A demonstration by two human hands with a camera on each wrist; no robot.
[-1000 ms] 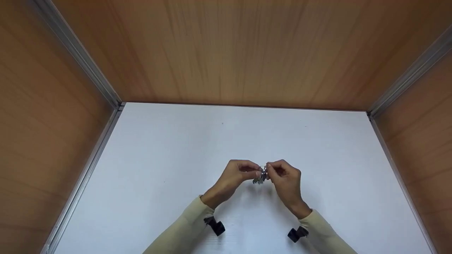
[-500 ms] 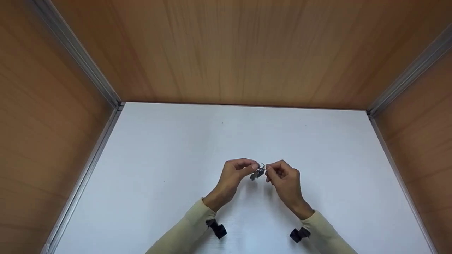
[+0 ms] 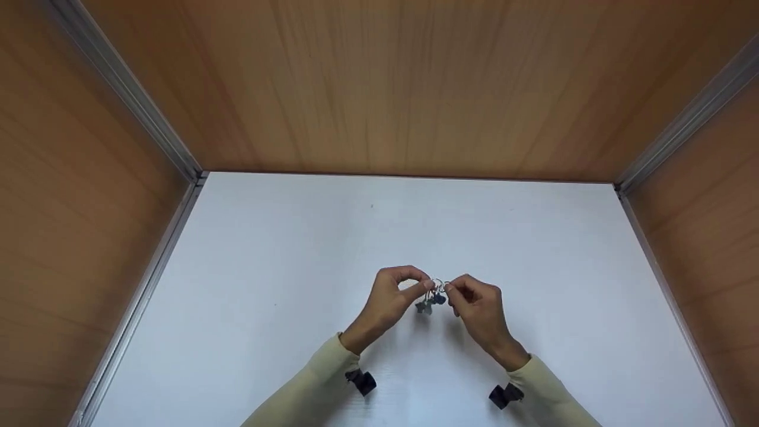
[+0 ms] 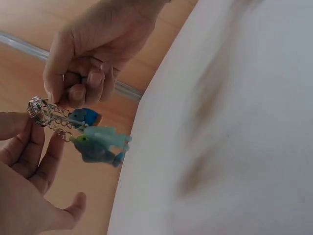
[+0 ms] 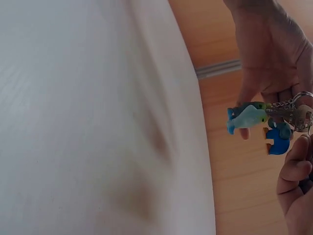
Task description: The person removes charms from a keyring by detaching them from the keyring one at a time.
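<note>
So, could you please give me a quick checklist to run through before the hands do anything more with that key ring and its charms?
1. Left hand pinches the key ring: ok.
2. Right hand pinches the ring from the other side: ok.
3. Charms hang free on their short chains, clear of the white table: ok.
4. Chains untangled: cannot tell; they bunch close together at the ring.
5. Ring's coil pried open: cannot tell; fingertips cover it.
6. All charms in view: ok in the right wrist view, where a pale blue-green one and a darker blue one show.
</note>
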